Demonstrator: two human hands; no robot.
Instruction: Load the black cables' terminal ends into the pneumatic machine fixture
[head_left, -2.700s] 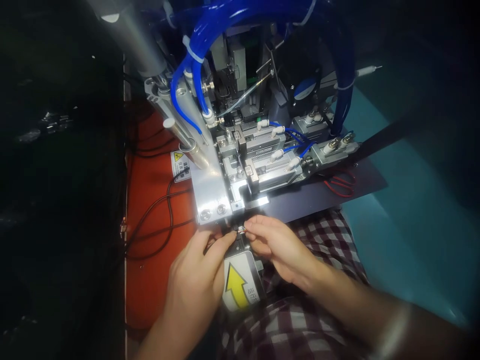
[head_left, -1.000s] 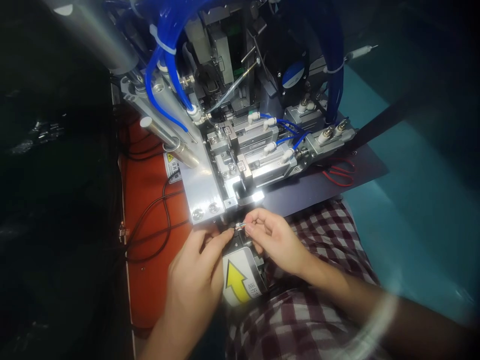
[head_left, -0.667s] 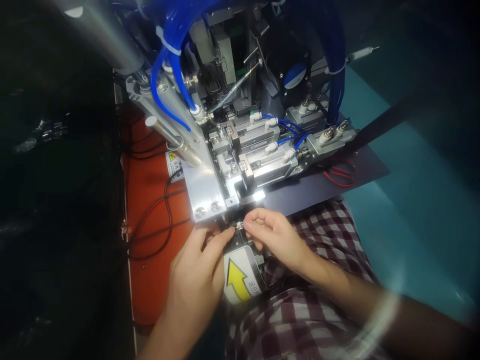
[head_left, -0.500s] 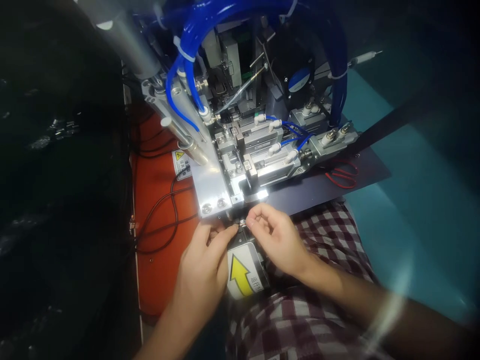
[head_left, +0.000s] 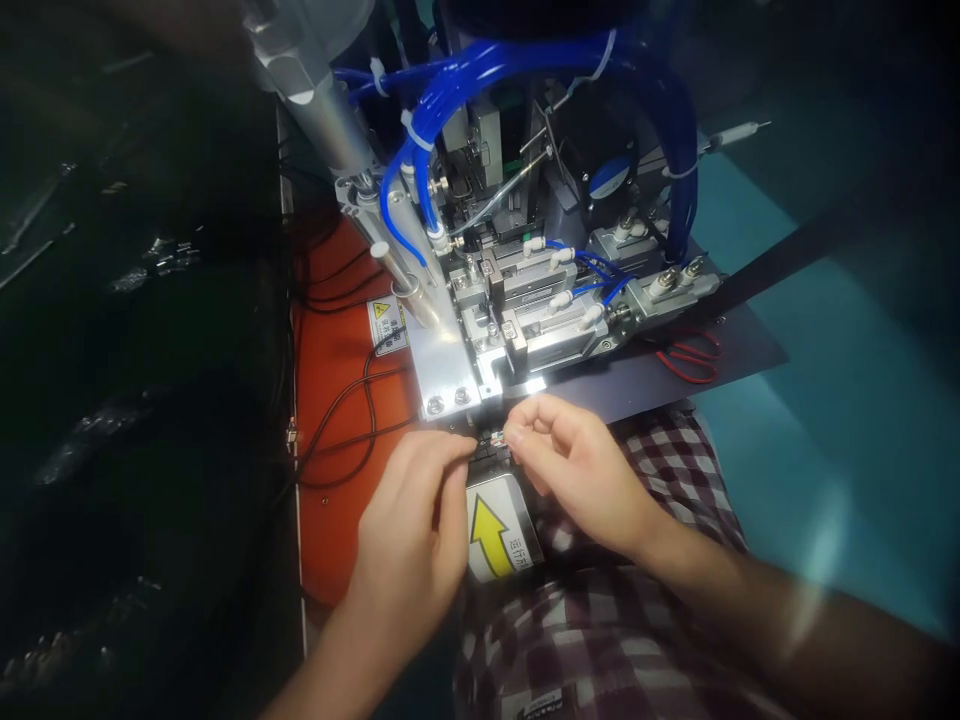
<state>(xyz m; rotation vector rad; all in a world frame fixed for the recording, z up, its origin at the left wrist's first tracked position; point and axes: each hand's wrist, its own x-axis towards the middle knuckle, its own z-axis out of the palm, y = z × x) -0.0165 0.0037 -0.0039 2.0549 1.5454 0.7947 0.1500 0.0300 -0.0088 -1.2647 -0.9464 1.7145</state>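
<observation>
My left hand [head_left: 412, 530] and my right hand [head_left: 577, 465] meet just below the front edge of a metal pneumatic machine [head_left: 495, 300]. Both hands are pinched, fingertips together, on a tiny shiny part [head_left: 493, 438] between them; it is too small to name. Right under the fingers sits a white plate with a yellow arrow label [head_left: 495, 530] pointing toward the machine. A silver block with two screws [head_left: 442, 370] stands just above my left fingertips.
Blue air hoses [head_left: 450, 100] loop over the machine. Black cables [head_left: 345, 410] cross the orange base [head_left: 337, 500] at the left. Red wires [head_left: 690, 360] lie on a dark plate at the right, beside a teal surface [head_left: 810, 400]. Checked cloth [head_left: 615, 620] covers my lap.
The view has shifted, so the machine sits higher and to the right. My hands stay pinched together at the machine's front edge; my right fingers have curled tighter.
</observation>
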